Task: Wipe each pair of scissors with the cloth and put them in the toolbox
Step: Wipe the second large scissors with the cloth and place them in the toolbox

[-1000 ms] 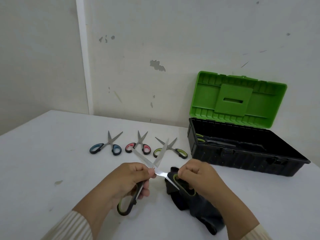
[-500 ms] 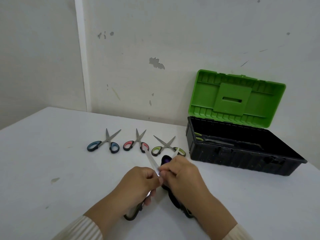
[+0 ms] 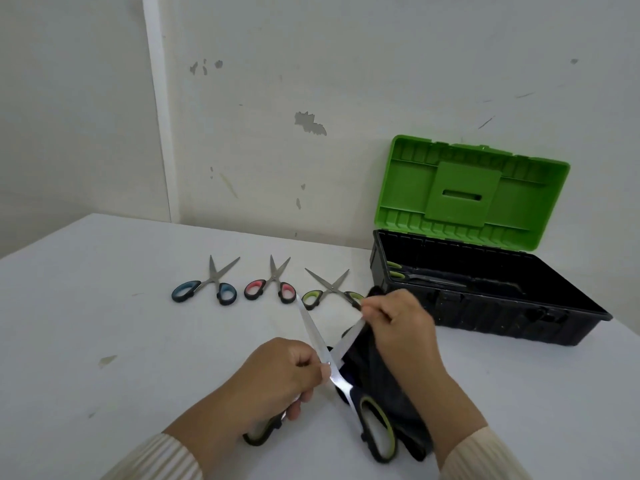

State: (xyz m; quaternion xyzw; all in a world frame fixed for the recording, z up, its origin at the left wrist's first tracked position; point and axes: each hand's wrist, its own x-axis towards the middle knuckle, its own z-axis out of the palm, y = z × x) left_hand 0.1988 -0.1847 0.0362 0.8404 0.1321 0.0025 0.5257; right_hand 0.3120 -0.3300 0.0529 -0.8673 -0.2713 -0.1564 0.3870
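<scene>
Scissors, green-and-black handled pair [image 3: 341,367], open in an X above the worktop [image 3: 104,323], in front of the toolbox [image 3: 485,299] and to its left.

Left hand [image 3: 280,382] closed around one handle loop and the pivot. Right hand [image 3: 403,327] pinches the dark cloth [image 3: 388,386] onto the far end of one blade; the cloth hangs down under that hand to the worktop.

Handling, as judged: steel blades stiff, smooth, likely slippery through cloth; edges and points sharp. Light enough for one hand. Best held by the rubbery handle loops, with the wipe running along the flat and away from the edge. Cloth soft, limp, bunches easily.

Count, left to right, all left of the toolbox:
- blue-handled scissors [image 3: 207,289], farthest from it, lying part open
- pink-handled scissors [image 3: 272,285], next
- green-handled scissors [image 3: 330,289], nearest, one handle behind the right hand
- the pair in hand, in front of the row
- inside the toolbox, one more green-handled pair [image 3: 415,275] along its left end

Five pairs visible. One cloth. One toolbox, green lid [image 3: 471,192] standing open against the wall.
</scene>
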